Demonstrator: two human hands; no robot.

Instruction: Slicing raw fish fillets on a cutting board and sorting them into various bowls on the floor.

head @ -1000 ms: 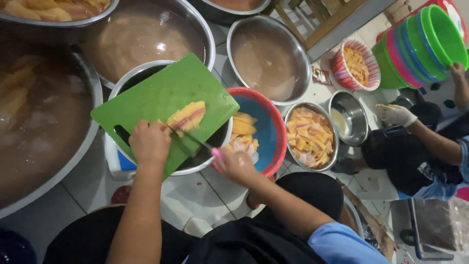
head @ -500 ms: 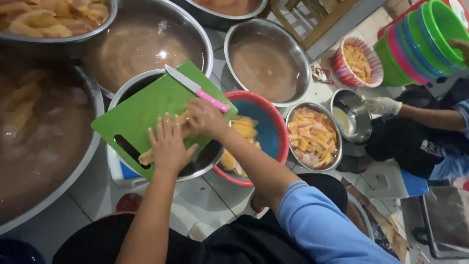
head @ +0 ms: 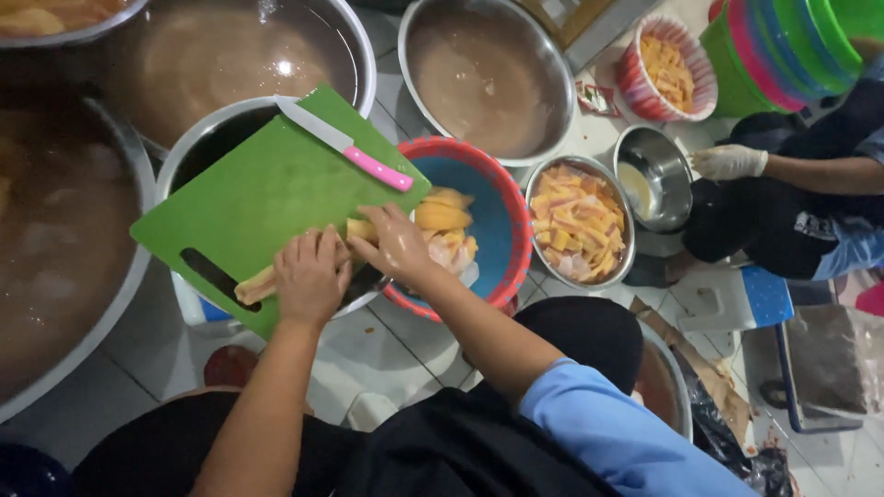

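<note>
Presently, largest first: green cutting board [head: 267, 198], cleared except at its near edge. Left hand [head: 311, 276], fingers curled down over a pale yellow strip [head: 256, 286] at that edge. Right hand [head: 396, 244], fingers cupped around cut yellow pieces [head: 361, 229], beside the blue basin [head: 488, 193], partly filled. Pink-handled knife [head: 345, 144] lies released, beyond both hands' fingertips. Judgement: cutting finished, transfer underway.

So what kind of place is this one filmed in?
Probably an informal food-prep area on a tiled floor: big metal basins of brownish liquid, a green cutting board with a knife, and bowls of cut yellow fruit.
</note>
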